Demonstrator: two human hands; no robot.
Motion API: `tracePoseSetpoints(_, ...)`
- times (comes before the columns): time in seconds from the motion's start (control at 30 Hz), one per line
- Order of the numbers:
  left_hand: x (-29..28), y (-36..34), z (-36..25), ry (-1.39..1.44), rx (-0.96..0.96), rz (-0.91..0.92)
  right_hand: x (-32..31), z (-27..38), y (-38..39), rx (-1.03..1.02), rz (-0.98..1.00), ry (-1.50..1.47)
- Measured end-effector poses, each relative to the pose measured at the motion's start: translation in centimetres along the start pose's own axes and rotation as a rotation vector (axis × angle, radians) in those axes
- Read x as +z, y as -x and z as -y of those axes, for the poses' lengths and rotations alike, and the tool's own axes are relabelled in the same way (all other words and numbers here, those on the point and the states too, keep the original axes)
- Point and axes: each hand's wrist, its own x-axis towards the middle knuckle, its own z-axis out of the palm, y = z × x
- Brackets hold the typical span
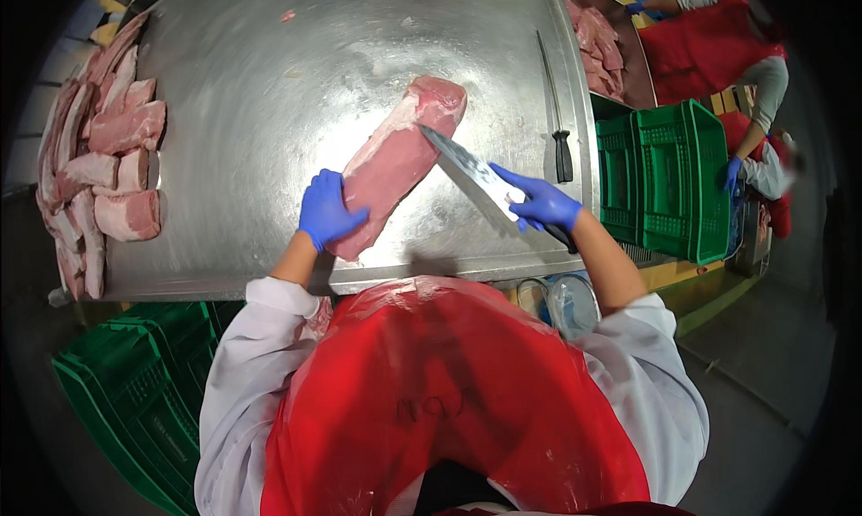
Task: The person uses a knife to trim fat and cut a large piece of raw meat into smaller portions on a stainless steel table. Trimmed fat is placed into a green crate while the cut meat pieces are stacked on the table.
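A long piece of raw pork (391, 170) lies diagonally on the steel table (233, 67). My left hand (332, 212), in a blue glove, grips the lower left end of that piece. My right hand (536, 203), also gloved in blue, holds a large knife (469, 165) with a black handle, its thumb and fingers near the base of the blade. The knife's tip is at the upper right part of the meat; whether it cuts in is unclear. A sharpening steel (557, 112) with a black handle rests on the table to the right.
Raw pork pieces (126, 130) are piled at the left edge. A tray of meat (602, 49) and green crates (682, 184) stand right; another green crate (126, 381) is below left. Co-workers in red aprons (700, 44) are at the right, one blue-gloved hand (731, 173) by the crates.
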Motion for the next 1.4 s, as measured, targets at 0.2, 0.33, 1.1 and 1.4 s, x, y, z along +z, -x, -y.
tracePoseSetpoints(0.2, -3.7, -14.4, -10.7, 0.169, -0.155, -0.052, -2.7, -2.7, -2.1, -0.327, -0.459, -0.4)
tracePoseSetpoints(0.33, -1.5, -21.5, -9.4, 0.142, -0.119, 0.042, -0.9, -2.5, -6.3, -0.307, -0.524, -0.468)
tracePoseSetpoints(1.1, -6.3, -21.0, -7.1, 0.228, 0.312, 0.097, 0.2, 6.6, -14.3, -0.095, 0.076, -0.113)
tracePoseSetpoints(1.4, -9.1, -18.8, -7.4, 0.331, 0.433, 0.107, 3.3, 6.3, -14.8, -0.116, -0.007, -0.051)
